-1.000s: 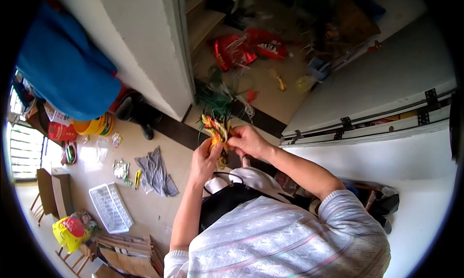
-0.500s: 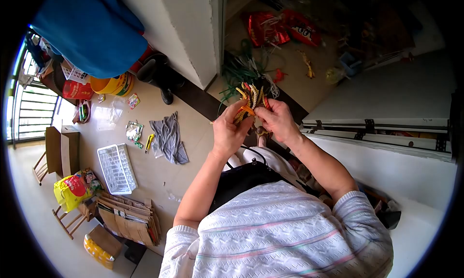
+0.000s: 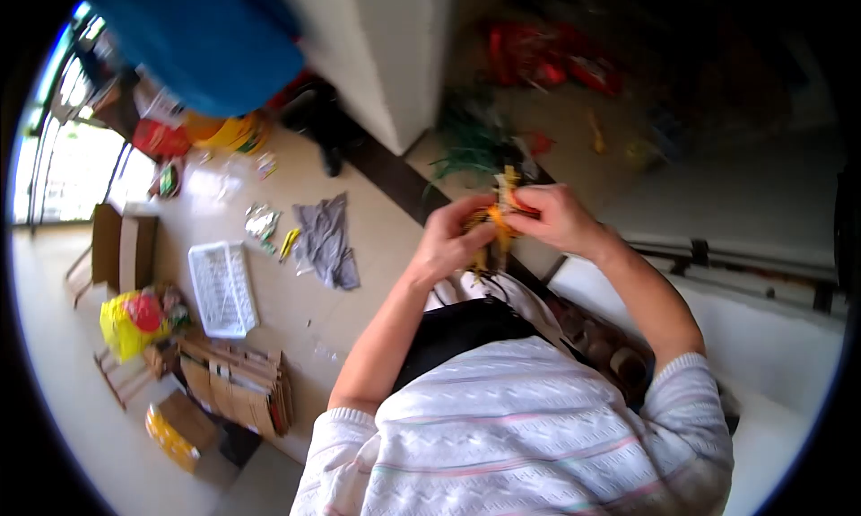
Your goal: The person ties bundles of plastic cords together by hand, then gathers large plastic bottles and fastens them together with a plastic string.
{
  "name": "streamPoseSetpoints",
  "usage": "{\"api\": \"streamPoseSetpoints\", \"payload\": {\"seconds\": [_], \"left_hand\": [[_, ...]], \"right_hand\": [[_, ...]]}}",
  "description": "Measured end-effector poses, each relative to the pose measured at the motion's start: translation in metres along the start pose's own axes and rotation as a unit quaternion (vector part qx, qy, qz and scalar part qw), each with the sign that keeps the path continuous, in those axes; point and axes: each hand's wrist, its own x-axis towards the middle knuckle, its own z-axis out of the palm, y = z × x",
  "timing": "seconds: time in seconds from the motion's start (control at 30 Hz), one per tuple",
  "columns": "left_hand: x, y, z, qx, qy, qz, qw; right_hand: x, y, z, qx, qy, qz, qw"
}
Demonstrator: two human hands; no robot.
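In front of my waist, both hands meet at a small bundle of twisted cords (image 3: 509, 177), mostly yellow. An orange tie (image 3: 499, 216) crosses the bundle's middle. My left hand (image 3: 453, 238) is closed round the bundle from the left, thumb pointing inward. From the right, my right hand (image 3: 560, 220) pinches at the orange tie with bent fingers. Cord ends stick up above the hands and hang below them. Motion blur hides the finger contacts. Just beyond the hands lies a tangle of green strands (image 3: 471, 135) on the floor.
Left of me on the floor are a grey cloth (image 3: 325, 247), a yellow cutter (image 3: 289, 244), a white plastic basket (image 3: 222, 292) and flattened cardboard (image 3: 235, 381). A white pillar (image 3: 381, 58) stands ahead. Red packaging (image 3: 547, 54) lies beyond the dark threshold strip.
The view has shifted and blurred. Both hands now sit a little further right in the picture, still on the cord bundle, which has turned so its ends show above and below.
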Motion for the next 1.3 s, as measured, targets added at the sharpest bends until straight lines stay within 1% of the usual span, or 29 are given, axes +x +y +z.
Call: {"api": "streamPoseSetpoints", "payload": {"seconds": [0.03,0.07,0.1,0.13,0.17,0.2,0.27,0.33,0.47,0.6,0.67,0.7,0.73,0.8,0.9,1.0,1.07,1.13,1.17,1.2,1.23,1.27,1.3], "left_hand": [[-0.002,0.007,0.000,0.061,-0.005,-0.007,0.998],[-0.004,0.008,-0.001,0.089,0.004,-0.007,0.996],[-0.005,0.007,-0.004,0.093,-0.005,-0.002,0.996],[-0.005,0.004,-0.007,0.038,-0.020,-0.006,0.999],[-0.007,0.006,-0.007,0.006,-0.031,-0.003,1.000],[-0.006,-0.002,-0.011,0.047,-0.021,0.027,0.998],[-0.009,0.001,-0.019,0.062,-0.067,0.005,0.996],[-0.012,0.010,-0.024,0.065,-0.076,0.025,0.995],[-0.026,0.026,-0.037,0.103,-0.092,0.075,0.988],[-0.038,0.031,-0.031,0.208,0.074,0.142,0.965],[-0.039,0.026,-0.025,0.199,0.128,0.163,0.958],[-0.040,0.029,-0.024,0.181,0.137,0.144,0.963],[-0.041,0.034,-0.022,0.161,0.144,0.125,0.968],[-0.037,0.034,-0.022,0.065,0.129,0.102,0.984],[-0.031,0.030,-0.024,-0.085,0.069,0.073,0.991],[-0.030,0.039,-0.025,-0.246,0.071,0.003,0.967],[-0.027,0.030,-0.022,-0.249,0.093,0.017,0.964],[-0.025,0.027,-0.022,-0.224,0.108,0.036,0.968],[-0.024,0.025,-0.023,-0.160,0.132,0.044,0.977],[-0.028,0.028,-0.024,-0.105,0.150,0.045,0.982],[-0.034,0.034,-0.018,-0.167,0.175,0.093,0.966],[-0.029,0.027,-0.024,-0.124,0.170,0.092,0.973],[-0.031,0.031,-0.023,-0.117,0.185,0.091,0.972]], "right_hand": [[0.003,-0.004,-0.004,-0.004,-0.029,0.014,0.999],[0.005,-0.003,-0.002,-0.010,-0.033,0.032,0.999],[0.007,-0.006,-0.002,-0.025,-0.042,0.029,0.998],[0.012,-0.018,-0.001,-0.017,-0.027,-0.013,0.999],[0.011,-0.007,0.004,-0.010,-0.031,-0.026,0.999],[0.013,-0.019,0.001,0.009,-0.057,0.018,0.998],[0.014,-0.022,0.004,0.032,-0.081,0.043,0.995],[0.017,-0.026,0.005,0.053,-0.086,0.049,0.994],[0.024,-0.040,0.009,0.036,-0.086,0.027,0.995],[0.033,-0.051,0.023,0.027,-0.053,0.022,0.998],[0.028,-0.044,0.025,0.038,-0.024,0.031,0.999],[0.026,-0.053,0.024,-0.026,-0.018,0.008,0.999],[0.024,-0.056,0.027,-0.058,0.002,-0.023,0.998],[0.021,-0.058,0.029,-0.123,0.045,-0.081,0.988],[0.021,-0.064,0.031,-0.137,0.039,-0.094,0.985],[0.023,-0.065,0.034,-0.133,0.054,-0.115,0.983],[0.022,-0.067,0.037,-0.138,0.059,-0.116,0.982],[0.025,-0.054,0.039,-0.074,0.055,-0.057,0.994],[0.023,-0.043,0.039,-0.049,0.061,-0.019,0.997],[0.027,-0.032,0.051,0.117,0.090,0.007,0.989],[0.028,-0.048,0.051,0.265,0.072,0.169,0.946],[0.030,-0.050,0.053,0.323,0.070,0.224,0.917],[0.030,-0.043,0.052,0.372,0.051,0.249,0.893]]}}
